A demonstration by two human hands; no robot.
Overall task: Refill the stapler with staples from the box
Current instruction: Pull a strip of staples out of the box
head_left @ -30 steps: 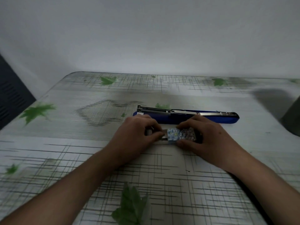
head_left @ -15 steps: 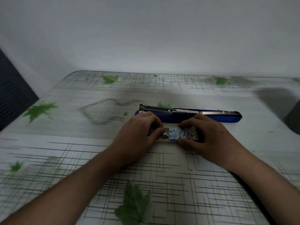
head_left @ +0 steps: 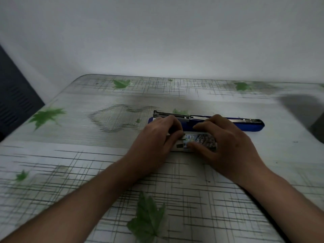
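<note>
Hands, left (head_left: 157, 137) and right (head_left: 226, 142), pinch small patterned cardboard staple box (head_left: 198, 141) mid-counter (head_left: 70, 155); flimsy, grip its ends. Long blue stapler (head_left: 245, 126) behind.

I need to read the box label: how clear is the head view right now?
Head view: dim, flat light, the whole frame motion-blurred; the print on the staple box is a smear between the left hand and right hand; the stapler behind is soft-edged; wide-angle bending curves the table edges.
</note>
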